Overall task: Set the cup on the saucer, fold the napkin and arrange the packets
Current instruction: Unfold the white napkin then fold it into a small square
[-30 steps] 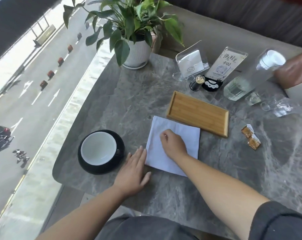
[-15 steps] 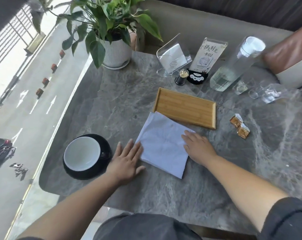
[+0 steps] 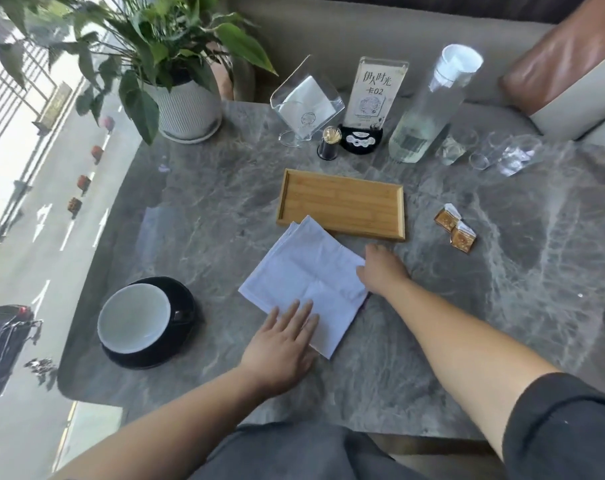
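Observation:
A white-lined black cup (image 3: pixel 133 318) stands on a black saucer (image 3: pixel 186 299) at the table's left front. A white napkin (image 3: pixel 304 278) lies folded and turned like a diamond in the middle, its far corner touching the wooden tray (image 3: pixel 342 202). My left hand (image 3: pixel 283 344) rests flat with its fingers spread on the napkin's near edge. My right hand (image 3: pixel 382 270) presses the napkin's right corner with curled fingers. Two brown-gold packets (image 3: pixel 455 228) lie on the table right of the tray.
Along the back stand a potted plant (image 3: pixel 183 109), a clear napkin holder (image 3: pixel 306 102), a toothpick jar (image 3: pixel 328 147), a table sign (image 3: pixel 372 95), a water bottle (image 3: pixel 429 109) and several glasses (image 3: pixel 484 152). The table's left edge borders a window over a street.
The napkin has turned further into a diamond and slid toward the tray. My left hand moved onto its near edge; my right hand stays at its right corner.

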The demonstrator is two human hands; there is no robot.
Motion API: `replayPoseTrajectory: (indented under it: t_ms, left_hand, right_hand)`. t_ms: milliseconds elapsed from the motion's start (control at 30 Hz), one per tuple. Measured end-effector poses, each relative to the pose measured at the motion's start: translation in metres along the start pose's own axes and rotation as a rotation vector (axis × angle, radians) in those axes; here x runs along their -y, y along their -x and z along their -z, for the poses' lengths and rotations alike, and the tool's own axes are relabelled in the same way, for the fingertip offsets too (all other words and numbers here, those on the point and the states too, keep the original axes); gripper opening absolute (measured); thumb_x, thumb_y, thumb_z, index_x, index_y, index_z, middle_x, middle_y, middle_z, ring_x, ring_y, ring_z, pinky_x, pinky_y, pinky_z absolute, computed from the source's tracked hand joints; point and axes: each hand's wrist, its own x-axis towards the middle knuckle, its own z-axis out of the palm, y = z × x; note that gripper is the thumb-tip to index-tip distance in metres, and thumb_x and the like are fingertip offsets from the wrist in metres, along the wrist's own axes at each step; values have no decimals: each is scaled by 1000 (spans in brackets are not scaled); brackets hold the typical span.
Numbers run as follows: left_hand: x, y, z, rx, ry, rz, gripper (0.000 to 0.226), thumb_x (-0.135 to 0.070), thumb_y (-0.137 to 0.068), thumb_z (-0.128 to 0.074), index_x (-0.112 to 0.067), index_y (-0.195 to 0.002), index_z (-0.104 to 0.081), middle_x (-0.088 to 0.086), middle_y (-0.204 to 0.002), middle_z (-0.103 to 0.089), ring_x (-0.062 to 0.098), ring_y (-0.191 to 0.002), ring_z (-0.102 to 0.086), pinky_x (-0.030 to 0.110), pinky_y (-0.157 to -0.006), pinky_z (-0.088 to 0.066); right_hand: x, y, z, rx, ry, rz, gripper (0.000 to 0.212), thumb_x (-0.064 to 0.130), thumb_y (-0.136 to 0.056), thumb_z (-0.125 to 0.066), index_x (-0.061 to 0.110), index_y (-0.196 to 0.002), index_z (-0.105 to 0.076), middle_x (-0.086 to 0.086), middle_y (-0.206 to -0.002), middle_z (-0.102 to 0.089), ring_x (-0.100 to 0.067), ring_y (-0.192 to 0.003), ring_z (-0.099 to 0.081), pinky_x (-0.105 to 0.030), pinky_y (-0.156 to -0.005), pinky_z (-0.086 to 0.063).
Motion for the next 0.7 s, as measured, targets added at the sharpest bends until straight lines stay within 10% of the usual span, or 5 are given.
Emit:
replayPoseTrajectory:
  t_ms: [67, 233, 400, 533, 700]
  left_hand:
    - [-9, 1, -4, 115, 8, 27, 67, -53, -97, -23, -17, -153, -10, 6, -160, 1, 26, -147, 3, 46, -116, 7]
    - [8, 25, -9, 15, -118, -76, 62, -58, -87, -47, -20, -135, -54, 4, -143, -49, 25, -133, -44, 50, -104, -39]
    - [13, 33, -17, -26, -159, -87, 77, -69, -76, -48, -14, -129, -59, 8, -140, -52, 29, -130, -47, 57, -102, -40]
    - [4, 31, -16, -85, -152, -40, 77, -65, -70, -61, -10, -123, -63, 10, -132, -59, 30, -123, -55, 56, -98, -44]
    - [6, 28, -9, -300, -25, -73, 46, -30, -68, -57, -9, -107, -69, 9, -115, -69, 29, -102, -66, 48, -89, -50]
  right_hand:
    - [-3, -1, 5, 75, -65, -29, 33, 23, -87, -51, 9, -116, -46, -10, -116, -56, -31, -104, -55, -33, -73, -44]
    - [-29, 26, 9, 338, -305, -67, 24, 27, -85, -60, 16, -72, -43, -3, -74, -47, -19, -65, -46, -29, -54, -30]
    - [-51, 75, -11, 395, -707, -86, 8, 15, -89, -59, 13, -94, -54, -5, -74, -59, -12, -54, -52, -25, -49, -39]
    - [-51, 97, -17, 269, -1070, -113, 48, 15, -89, -60, 46, -121, -44, -1, -78, -63, -11, -48, -46, -21, -41, -38]
    - [-42, 109, -13, 244, -1208, -36, 17, 23, -90, -62, 17, -105, -67, 2, -67, -59, -6, -49, -48, -20, -50, -40]
